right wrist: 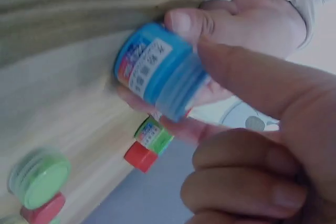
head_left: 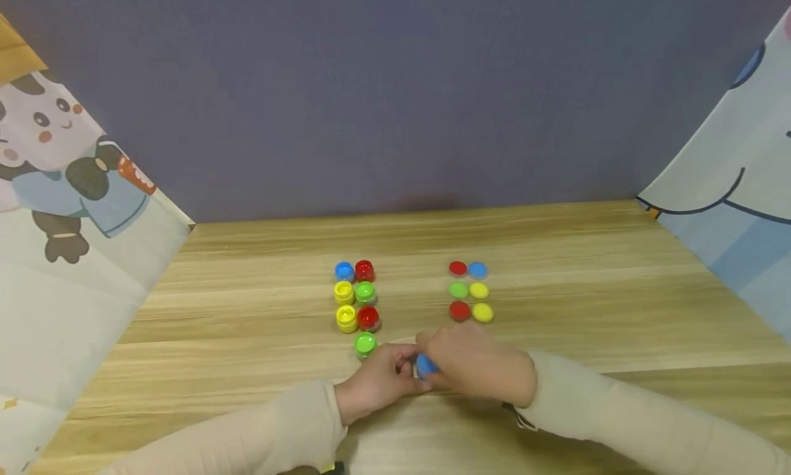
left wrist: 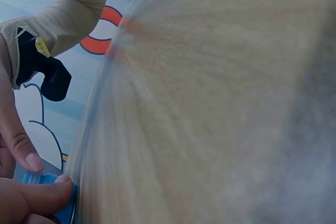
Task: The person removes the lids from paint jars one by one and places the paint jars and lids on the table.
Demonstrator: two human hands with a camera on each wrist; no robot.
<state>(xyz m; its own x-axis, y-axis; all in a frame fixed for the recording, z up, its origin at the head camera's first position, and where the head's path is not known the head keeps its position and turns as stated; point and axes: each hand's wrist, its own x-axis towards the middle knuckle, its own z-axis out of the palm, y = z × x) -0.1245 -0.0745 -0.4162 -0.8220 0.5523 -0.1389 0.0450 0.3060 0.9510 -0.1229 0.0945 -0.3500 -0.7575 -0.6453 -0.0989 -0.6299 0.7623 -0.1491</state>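
A blue paint jar (head_left: pixel 426 366) is held between both hands near the front of the table. In the right wrist view its labelled body (right wrist: pixel 149 66) lies tilted. The left hand (head_left: pixel 378 377) grips that body from the side. Thumb and finger of the right hand (head_left: pixel 478 362) pinch the jar's ridged, translucent blue lid (right wrist: pixel 181 88). Only the edge of the blue jar (left wrist: pixel 65 211) shows in the left wrist view. Just beyond the left hand stands a green jar (head_left: pixel 365 343).
Several paint jars stand in two columns at the left, including a yellow jar (head_left: pixel 347 318) and a red jar (head_left: pixel 369 318). At the right lie several lids in pairs, among them a red lid (head_left: pixel 459 311) and a blue lid (head_left: pixel 478 270). A grey partition (head_left: pixel 395 104) rises behind the table.
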